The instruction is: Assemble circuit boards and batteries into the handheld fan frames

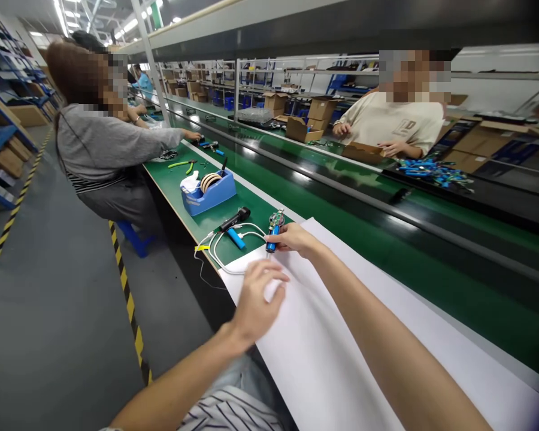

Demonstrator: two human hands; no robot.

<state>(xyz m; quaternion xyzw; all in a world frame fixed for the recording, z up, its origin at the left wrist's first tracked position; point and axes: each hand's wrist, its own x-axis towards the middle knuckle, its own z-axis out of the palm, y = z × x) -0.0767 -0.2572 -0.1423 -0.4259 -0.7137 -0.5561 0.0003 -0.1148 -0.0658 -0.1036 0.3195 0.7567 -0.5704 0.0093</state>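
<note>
My right hand (296, 238) grips a blue cylindrical battery (273, 238) with a small green circuit board (276, 219) at its far end, over the edge of a white sheet (314, 323). Nearer to me, my left hand (258, 299) hovers above the sheet, its fingers apart and slightly blurred, with nothing in it. Left of the battery lie a looped white cable (213, 248), a black handheld device (235, 219) and a second blue battery (236, 238) on the green bench.
A blue tape dispenser (210, 194) and green-handled pliers (180, 164) sit farther along the bench (168, 179). One co-worker in grey (112, 137) sits at the left. Across the line, another person (393, 123) works beside a pile of blue parts (435, 172).
</note>
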